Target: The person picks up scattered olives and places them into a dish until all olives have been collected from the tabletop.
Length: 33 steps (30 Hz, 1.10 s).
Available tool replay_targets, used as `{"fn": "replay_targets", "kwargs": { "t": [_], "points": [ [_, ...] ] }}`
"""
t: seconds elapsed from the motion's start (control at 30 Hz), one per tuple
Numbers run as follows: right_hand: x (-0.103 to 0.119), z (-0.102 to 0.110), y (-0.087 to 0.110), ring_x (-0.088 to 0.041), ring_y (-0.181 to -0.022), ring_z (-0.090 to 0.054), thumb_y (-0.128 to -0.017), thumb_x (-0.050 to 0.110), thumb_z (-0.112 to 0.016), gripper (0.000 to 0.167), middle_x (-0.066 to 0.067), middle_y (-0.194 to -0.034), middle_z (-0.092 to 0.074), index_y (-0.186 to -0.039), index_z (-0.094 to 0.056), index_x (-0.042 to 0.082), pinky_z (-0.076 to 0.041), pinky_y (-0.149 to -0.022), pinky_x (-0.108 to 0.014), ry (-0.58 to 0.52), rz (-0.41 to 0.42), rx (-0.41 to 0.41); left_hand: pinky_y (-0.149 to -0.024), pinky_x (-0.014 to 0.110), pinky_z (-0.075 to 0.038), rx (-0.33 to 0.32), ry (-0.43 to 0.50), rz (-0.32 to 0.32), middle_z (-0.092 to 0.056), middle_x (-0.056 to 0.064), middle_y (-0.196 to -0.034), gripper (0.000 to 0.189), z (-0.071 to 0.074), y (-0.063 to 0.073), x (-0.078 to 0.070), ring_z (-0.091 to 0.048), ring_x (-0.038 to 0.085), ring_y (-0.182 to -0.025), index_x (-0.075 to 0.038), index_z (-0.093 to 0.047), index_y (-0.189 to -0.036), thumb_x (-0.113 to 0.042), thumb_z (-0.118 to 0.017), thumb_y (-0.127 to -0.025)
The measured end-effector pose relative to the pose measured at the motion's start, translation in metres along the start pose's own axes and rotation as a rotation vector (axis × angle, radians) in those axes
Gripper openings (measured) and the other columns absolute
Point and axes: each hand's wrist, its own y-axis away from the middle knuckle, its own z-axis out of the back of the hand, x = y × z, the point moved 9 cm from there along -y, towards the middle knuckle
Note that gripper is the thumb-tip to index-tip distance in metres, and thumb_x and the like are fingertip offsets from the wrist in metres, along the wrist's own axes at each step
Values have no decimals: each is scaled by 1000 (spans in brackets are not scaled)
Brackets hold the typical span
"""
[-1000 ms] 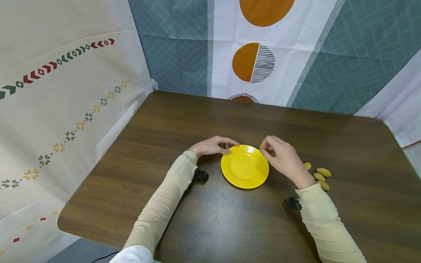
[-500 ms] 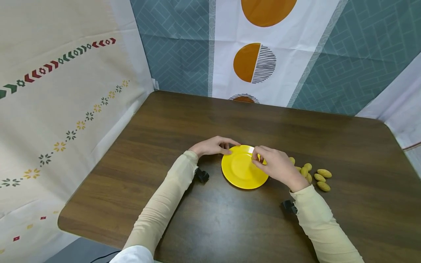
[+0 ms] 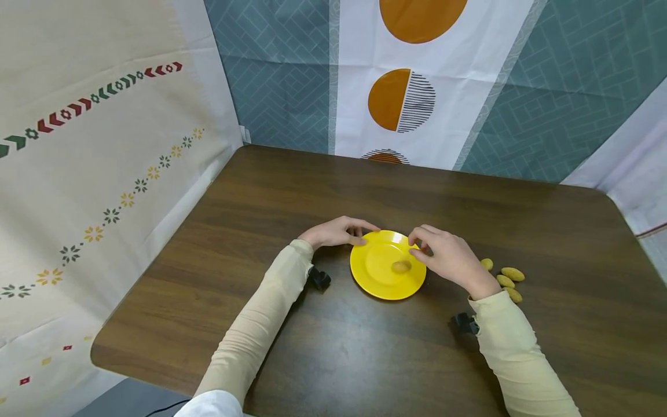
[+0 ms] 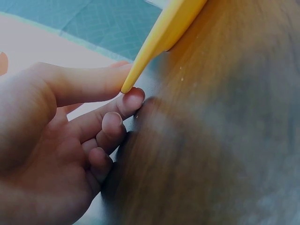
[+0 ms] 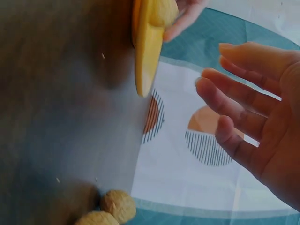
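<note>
A round yellow plate (image 3: 377, 278) lies on the table, with one small oval, yellowish-tan, nut-like piece (image 3: 401, 266) on its right half. At the plate's upper left, my left hand (image 3: 339, 231) pinches the rim. In the left wrist view the thumb lies over the plate's edge (image 4: 157, 37) and the other fingers curl below it. My right hand (image 3: 449, 258) hovers over the plate's right rim with nothing in it. Its fingers (image 5: 234, 93) are spread and slightly bent in the right wrist view, apart from the plate.
Several more oval pieces (image 3: 513, 274) lie on the brown wooden table (image 3: 292, 191) right of the plate, some hidden behind the right hand. Black wrist cameras (image 3: 319, 278) sit on both sleeves. Patterned cloths (image 3: 281, 75) hang behind the table and at its left.
My right hand moved left over the plate, let go of an oval piece there, then drew back right with its fingers parted. The left hand stays at the rim.
</note>
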Motion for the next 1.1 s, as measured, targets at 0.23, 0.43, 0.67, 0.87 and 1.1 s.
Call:
{"fn": "replay_targets", "kwargs": {
  "t": [0.23,0.43,0.67,0.87,1.1],
  "points": [
    [-13,6,6,-24,-86,-59,-87,16,-72,27,-9,-104,-64,-111,-62,10,-54,-70,-36,-3,-33,65,-75,26,-45,-1,-6,-15,-59,6,-103,43,1,-1,0,-51,20,-92,-26,-57,-137,-20,-62,-95],
    [-34,9,15,-39,-112,-57,-88,15,-70,46,-19,-127,-56,-128,-51,3,-51,-90,-52,-19,-81,148,-75,25,-45,-1,-8,-12,-59,6,-102,43,1,0,0,-51,20,-91,-27,-57,-136,-21,-62,-95],
    [-60,9,23,-45,-119,-48,-90,22,-68,56,-24,-137,-46,-138,-44,4,-44,-94,-62,6,-161,214,-76,25,-45,-2,-9,1,-59,5,-105,42,-1,0,2,-51,21,-94,-28,-57,-136,-20,-62,-95],
    [-81,5,28,-46,-111,-51,-92,25,-64,52,-29,-135,-43,-137,-48,4,-46,-88,-62,-9,-196,255,-78,26,-45,3,-10,4,-60,4,-107,42,-2,0,4,-51,20,-96,-28,-57,-136,-21,-62,-95],
    [-88,-1,26,-32,-88,-58,-91,16,-64,37,-30,-126,-50,-124,-58,1,-50,-81,-54,16,-180,305,-77,26,-45,-1,-3,-1,-60,5,-104,42,0,1,1,-51,20,-94,-27,-57,-136,-20,-62,-95]
  ]
}}
